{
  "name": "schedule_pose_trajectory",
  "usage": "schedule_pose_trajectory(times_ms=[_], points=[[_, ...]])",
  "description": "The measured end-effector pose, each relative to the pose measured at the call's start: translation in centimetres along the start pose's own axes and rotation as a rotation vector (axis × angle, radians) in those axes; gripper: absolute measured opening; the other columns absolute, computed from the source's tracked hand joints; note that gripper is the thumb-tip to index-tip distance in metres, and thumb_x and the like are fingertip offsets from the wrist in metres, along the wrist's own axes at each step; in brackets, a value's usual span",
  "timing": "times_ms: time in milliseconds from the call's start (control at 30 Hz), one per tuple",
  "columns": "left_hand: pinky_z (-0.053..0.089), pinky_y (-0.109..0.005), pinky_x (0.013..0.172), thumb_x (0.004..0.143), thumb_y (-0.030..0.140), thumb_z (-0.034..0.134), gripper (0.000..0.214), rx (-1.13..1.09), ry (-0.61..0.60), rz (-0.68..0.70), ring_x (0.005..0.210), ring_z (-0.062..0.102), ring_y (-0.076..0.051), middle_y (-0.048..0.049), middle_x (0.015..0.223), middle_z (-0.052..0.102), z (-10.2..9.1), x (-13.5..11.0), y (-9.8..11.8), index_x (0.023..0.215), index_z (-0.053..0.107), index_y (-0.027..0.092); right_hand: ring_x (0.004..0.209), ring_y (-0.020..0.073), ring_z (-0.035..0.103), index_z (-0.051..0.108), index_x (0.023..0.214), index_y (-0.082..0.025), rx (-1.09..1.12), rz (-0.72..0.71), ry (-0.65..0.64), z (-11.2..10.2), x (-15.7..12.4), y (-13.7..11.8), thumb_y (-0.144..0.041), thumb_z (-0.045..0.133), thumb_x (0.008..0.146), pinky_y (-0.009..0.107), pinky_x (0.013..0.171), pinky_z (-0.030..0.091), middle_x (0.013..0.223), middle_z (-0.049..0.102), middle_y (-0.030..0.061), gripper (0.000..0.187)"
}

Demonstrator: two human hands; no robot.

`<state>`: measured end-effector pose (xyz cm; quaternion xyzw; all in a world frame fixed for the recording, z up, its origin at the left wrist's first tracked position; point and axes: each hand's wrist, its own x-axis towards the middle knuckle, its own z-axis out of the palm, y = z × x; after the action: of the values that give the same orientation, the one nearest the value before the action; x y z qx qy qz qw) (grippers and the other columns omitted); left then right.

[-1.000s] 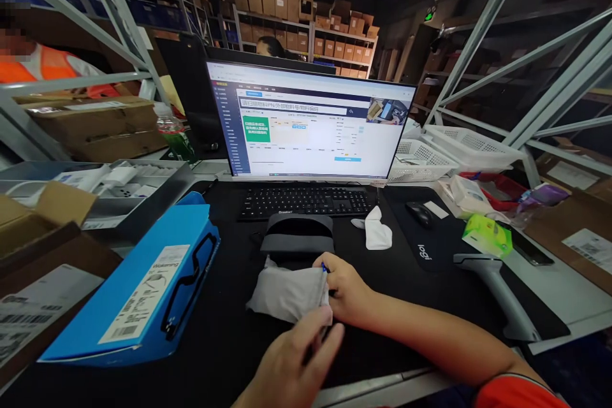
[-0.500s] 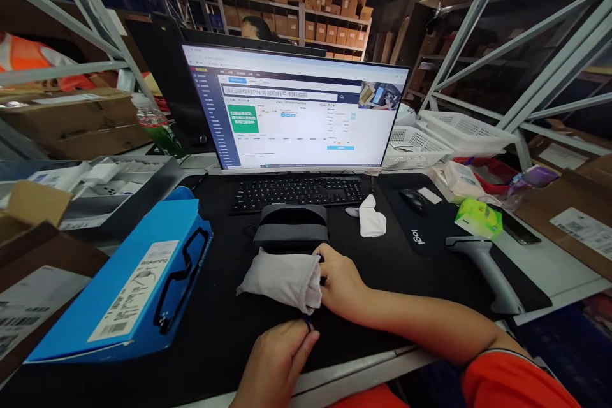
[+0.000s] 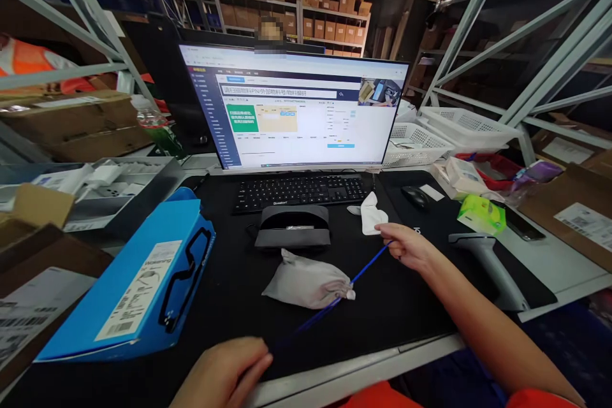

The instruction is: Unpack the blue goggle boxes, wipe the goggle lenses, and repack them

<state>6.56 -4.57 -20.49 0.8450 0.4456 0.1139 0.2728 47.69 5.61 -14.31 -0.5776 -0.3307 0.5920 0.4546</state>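
A grey cloth pouch (image 3: 306, 282) lies on the black desk mat (image 3: 229, 306), its mouth cinched shut. Two blue drawstrings (image 3: 368, 264) run out from the mouth in opposite directions. My right hand (image 3: 406, 244) is up and to the right of the pouch, pinched on one string end. My left hand (image 3: 229, 370) is at the near desk edge, closed on the other end. Both strings are pulled taut. Behind the pouch sits a dark grey case (image 3: 292, 227).
A keyboard (image 3: 299, 190) and monitor (image 3: 291, 108) stand behind. A blue box (image 3: 138, 280) lies left, with cardboard boxes and a grey tray (image 3: 109, 188). Right of the mat are a mouse (image 3: 414, 197), a barcode scanner (image 3: 488, 261), a green packet (image 3: 480, 213) and white baskets (image 3: 459, 131).
Both hands have pulled apart from the pouch, drawing the blue strings out and cinching its mouth shut. The pouch has shifted slightly right.
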Motion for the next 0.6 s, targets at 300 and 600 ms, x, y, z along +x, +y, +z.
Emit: schedule_pose_trajectory(times_ms=[300, 600], points=[[0.047, -0.03, 0.052, 0.105, 0.03, 0.038, 0.028, 0.532, 0.652, 0.151, 0.066, 0.07, -0.019, -0.0021, 0.082, 0.071, -1.6, 4.8, 0.6, 0.095, 0.063, 0.021, 0.129, 0.0281, 0.055, 0.042, 0.15, -0.023, -0.599, -0.583, -0.401, 10.4, -4.7, 2.7, -0.043, 0.092, 0.063, 0.044, 0.11, 0.048, 0.142, 0.052, 0.014, 0.102], [0.052, -0.059, 0.102, 0.074, 0.003, 0.07, 0.057, 0.566, 0.66, 0.174, 0.116, 0.061, -0.038, -0.0188, 0.125, 0.066, -4.2, 11.6, -1.0, 0.129, 0.059, 0.011, 0.105, 0.0361, 0.067, 0.056, 0.138, -0.013, -1.488, -0.665, -0.565, 16.0, -5.9, 1.9, -0.013, 0.072, 0.075, 0.051, 0.091, 0.056, 0.117, 0.07, 0.0181, 0.065]])
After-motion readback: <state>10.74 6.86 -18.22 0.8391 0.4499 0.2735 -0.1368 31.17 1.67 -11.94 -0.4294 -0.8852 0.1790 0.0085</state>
